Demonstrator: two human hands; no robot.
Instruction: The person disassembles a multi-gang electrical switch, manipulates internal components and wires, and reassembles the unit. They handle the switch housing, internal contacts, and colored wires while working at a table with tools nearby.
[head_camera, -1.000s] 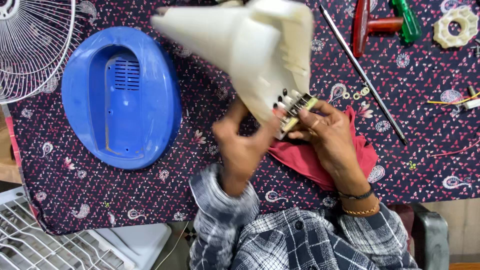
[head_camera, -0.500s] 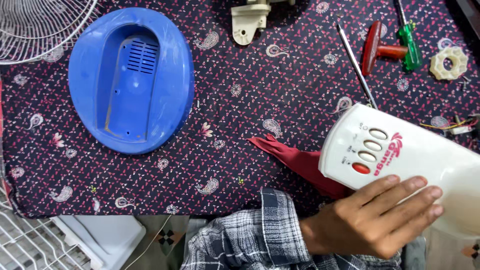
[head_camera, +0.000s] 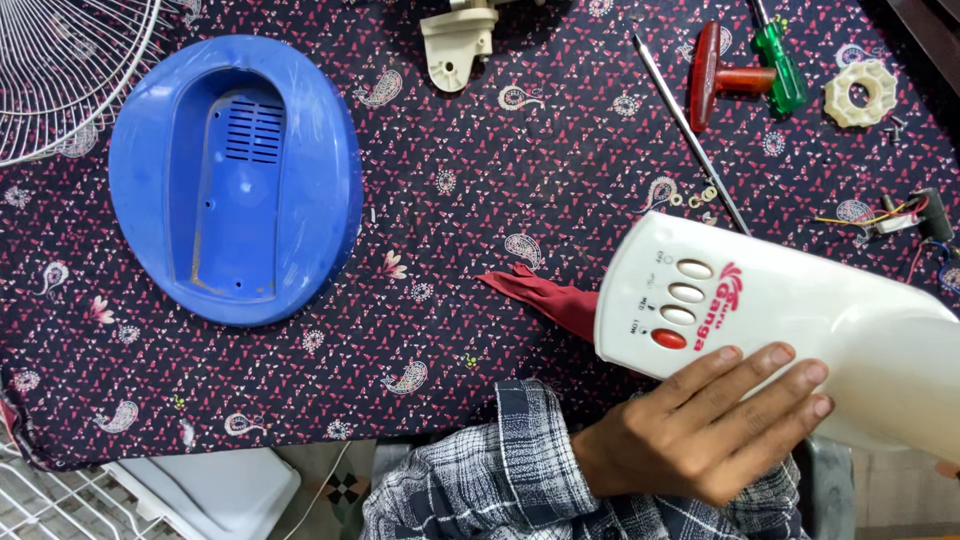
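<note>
At the counter's near right edge, the left hand (head_camera: 705, 425) lies flat with fingers spread on the white fan housing (head_camera: 800, 325), gripping its lower side just below the row of buttons. Right hand not in view. Housing lies tilted over a red cloth (head_camera: 545, 295). Blue base cover (head_camera: 235, 180) sits toward the left edge, wire grille (head_camera: 60, 70) at the far left corner. Screwdrivers (head_camera: 750, 70) and a metal rod (head_camera: 690, 130) lie near the far right.
</note>
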